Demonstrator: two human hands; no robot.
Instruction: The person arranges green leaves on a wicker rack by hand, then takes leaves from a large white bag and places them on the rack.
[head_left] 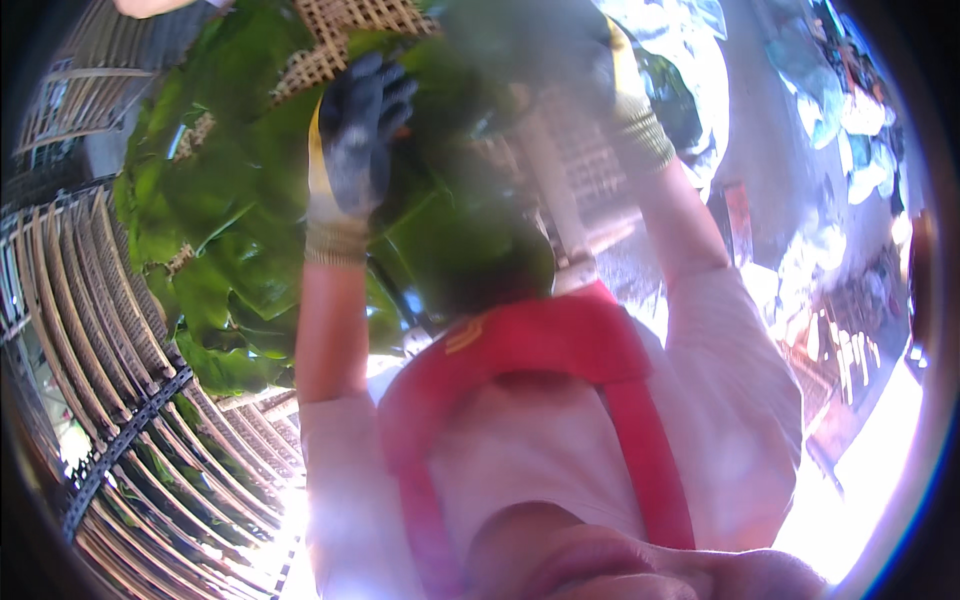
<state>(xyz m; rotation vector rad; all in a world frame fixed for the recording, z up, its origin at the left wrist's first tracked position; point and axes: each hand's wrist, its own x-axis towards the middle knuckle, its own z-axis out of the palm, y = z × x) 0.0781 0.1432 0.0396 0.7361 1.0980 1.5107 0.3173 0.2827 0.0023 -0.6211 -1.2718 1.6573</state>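
The heap of large green leaves (pixel 230 220) fills the upper left of the view, piled on a woven bamboo tray (pixel 340 30) whose lattice shows through at the top, and it sits far from the person's chest, raised up at arm's length. The left hand (pixel 362 130), in a dark glove with a yellow cuff, lies flat on top of the leaves with its fingers spread and slightly curled over them, pressing rather than pinching; nothing is clamped between the fingers. The right hand (pixel 600 70) is up at the far right of the heap, but it is blurred and partly hidden behind leaves, so only its ribbed yellow cuff is clear and I cannot tell whether its fingers are apart or closed on something. To handle this well, it seems wise to keep both palms broad on the leaves, so they are gathered as a bundle and not torn, and to keep the tray level so loose leaves do not slide off its near edge. The leaves reach down below the left wrist, so part of the heap hangs nearer than the hand itself. Nearer still are the person's pale shirt and a red strap (pixel 560 340) across the chest. To the left curve long bamboo slats (pixel 90 340) of a large basket or rack, and cluttered ground lies far right.
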